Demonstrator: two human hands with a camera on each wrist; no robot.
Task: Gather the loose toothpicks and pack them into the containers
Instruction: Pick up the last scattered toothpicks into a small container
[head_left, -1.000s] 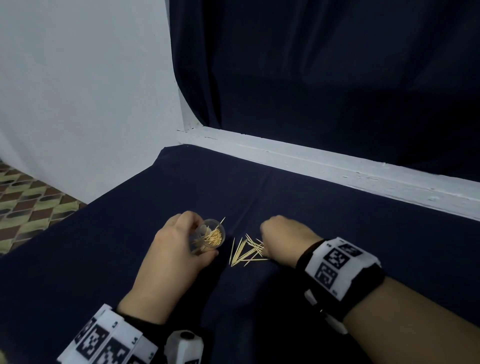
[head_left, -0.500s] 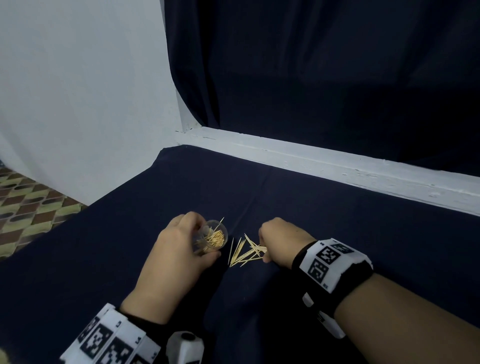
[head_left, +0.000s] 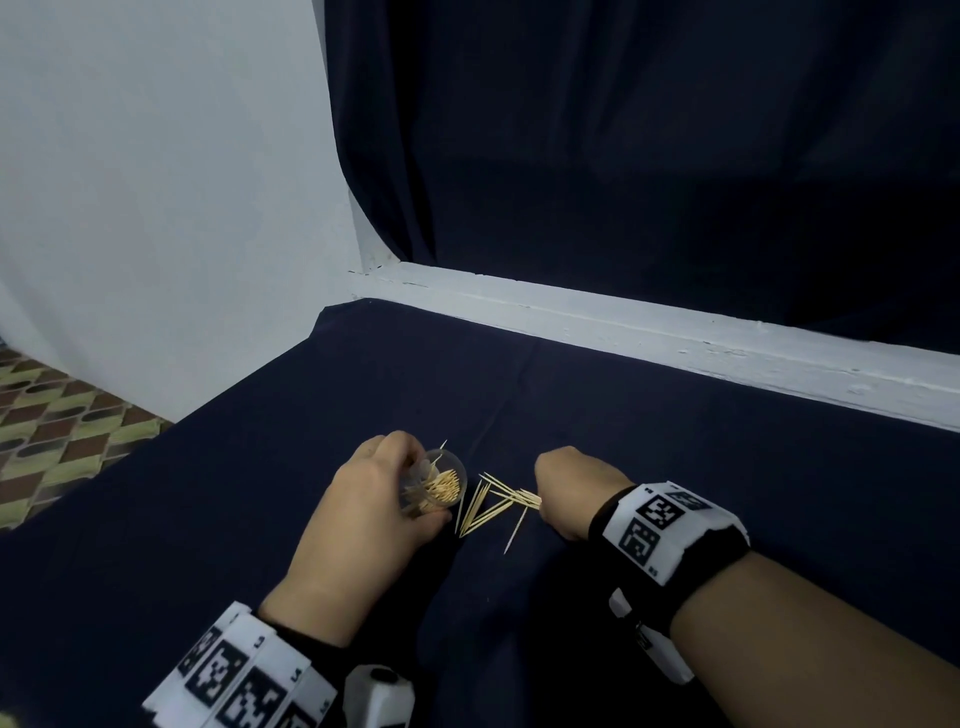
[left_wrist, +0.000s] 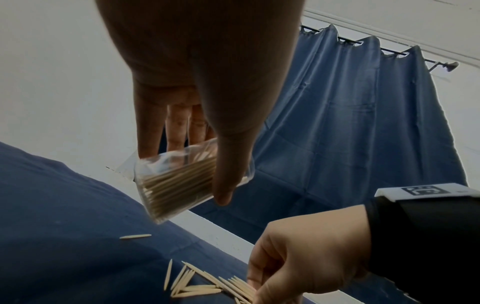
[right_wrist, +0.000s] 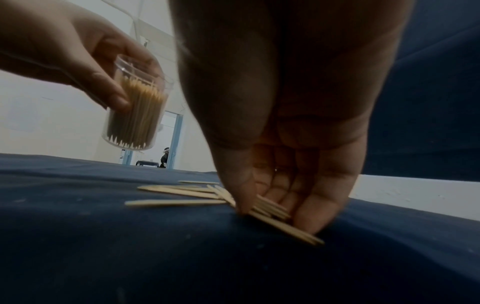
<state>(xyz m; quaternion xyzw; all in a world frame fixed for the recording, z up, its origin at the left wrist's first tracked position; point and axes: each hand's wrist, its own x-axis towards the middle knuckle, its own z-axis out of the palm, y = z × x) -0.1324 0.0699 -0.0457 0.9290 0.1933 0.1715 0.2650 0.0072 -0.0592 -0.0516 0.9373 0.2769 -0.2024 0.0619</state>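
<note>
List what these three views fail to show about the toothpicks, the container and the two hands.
- Right hand fingertips: hidden in the head view behind its own knuckles.
- Loose toothpicks: the count cannot be told; they overlap, and the fingers cover some in the right wrist view.
- Clear container: its mouth is covered by the left hand in the left wrist view.
- Any lid or second container: none in view.

No readable words or brand names anywhere. Left wristband (head_left: 239, 675): black-and-white square code markers, tiny digit beside one, looks like "4", too small to confirm. Right wristband (head_left: 670, 525): same kind of markers, small characters at edge illegible. Clear container (right_wrist: 135, 115): no label visible.
</note>
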